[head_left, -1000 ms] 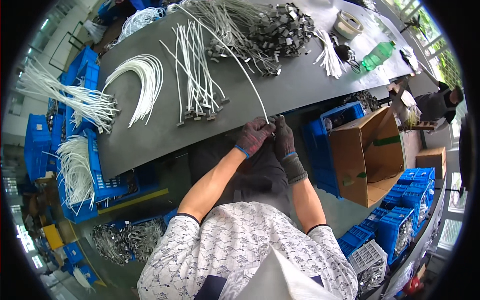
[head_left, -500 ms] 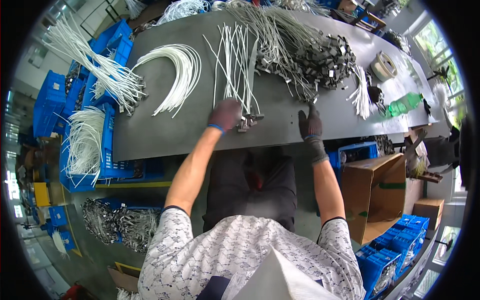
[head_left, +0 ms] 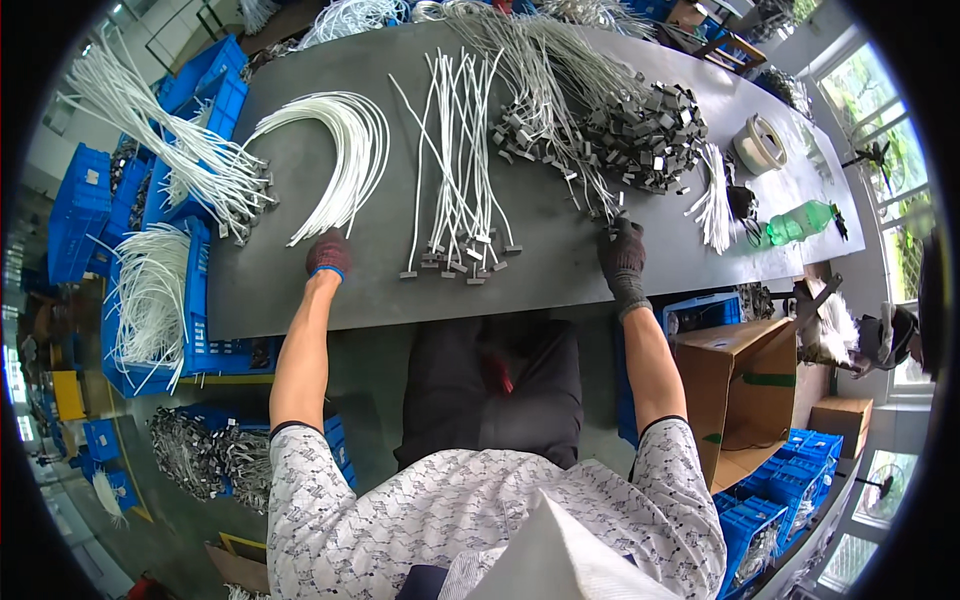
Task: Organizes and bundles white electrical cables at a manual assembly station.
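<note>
Both gloved hands are out on the smooth grey desk (head_left: 560, 270): left hand (head_left: 328, 254) with its grip closed on the curved white tubes (head_left: 335, 150), right hand (head_left: 622, 252) pinching a wire off the tangled metal-tipped pile (head_left: 610, 130), straight cables (head_left: 462, 170) between.

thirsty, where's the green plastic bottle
The green plastic bottle lies on the grey table's far right, beside the round tape reel, beyond the right hand.

We see white cords (head_left: 335, 160) on a dark grey table (head_left: 560, 260), blue crates (head_left: 90, 205) beside it, a green bottle (head_left: 800, 222), a brown cardboard box (head_left: 740, 390), dark gloves with a reddish left hand (head_left: 328, 255), and a white, grey-patterned shirt (head_left: 420, 510).
</note>
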Motion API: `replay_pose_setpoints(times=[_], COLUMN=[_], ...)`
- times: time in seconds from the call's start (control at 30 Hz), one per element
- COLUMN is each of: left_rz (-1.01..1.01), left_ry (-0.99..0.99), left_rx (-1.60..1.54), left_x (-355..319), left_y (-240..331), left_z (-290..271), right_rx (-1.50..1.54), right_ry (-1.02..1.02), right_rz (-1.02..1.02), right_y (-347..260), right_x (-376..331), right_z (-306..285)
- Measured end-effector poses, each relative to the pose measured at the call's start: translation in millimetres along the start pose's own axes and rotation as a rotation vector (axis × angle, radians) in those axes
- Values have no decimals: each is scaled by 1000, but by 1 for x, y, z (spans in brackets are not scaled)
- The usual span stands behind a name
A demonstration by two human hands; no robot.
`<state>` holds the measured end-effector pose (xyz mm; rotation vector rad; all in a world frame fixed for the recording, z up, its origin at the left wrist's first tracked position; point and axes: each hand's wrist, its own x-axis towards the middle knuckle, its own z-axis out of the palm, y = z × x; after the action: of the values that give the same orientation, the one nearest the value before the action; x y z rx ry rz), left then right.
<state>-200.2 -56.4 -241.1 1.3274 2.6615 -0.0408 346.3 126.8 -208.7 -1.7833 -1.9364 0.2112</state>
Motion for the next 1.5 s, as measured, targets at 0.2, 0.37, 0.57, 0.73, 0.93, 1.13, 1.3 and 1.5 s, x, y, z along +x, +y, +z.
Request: replay_pose_setpoints(times=[0.2,0.37,0.57,0.73,0.93,1.13,1.3,1.5], left_rz=[-307,-304,-211,-94,100,52,-74,33], left_ry=[-365,-470,-586,-732,-923,-944,-743,70], left_rx=[-1097,-1414,-1661,-1867,-1907,-1871,-1948,-1902], left_x=[-42,-91,-130,-130,-125,-165,-206,-183], left_y=[20,30,71,90,165,285,381,412], left_z=[7,12,-34,-41,-31,-7,18,-77], right_rx=[-85,-24,1396,653,-166,18,-29,-107], right_ry=[-153,-253,-1063,-658,-585,-878,-678,-741], right_rz=[215,177,551,-526,196,455,229,205], right_y=[-10,-26,41,44,158,236,195,171], right_x=[-48,-34,-28,-138,-346,-519,-474,-398], right_z=[-10,-3,2,-33,-72,-107,-73,-56])
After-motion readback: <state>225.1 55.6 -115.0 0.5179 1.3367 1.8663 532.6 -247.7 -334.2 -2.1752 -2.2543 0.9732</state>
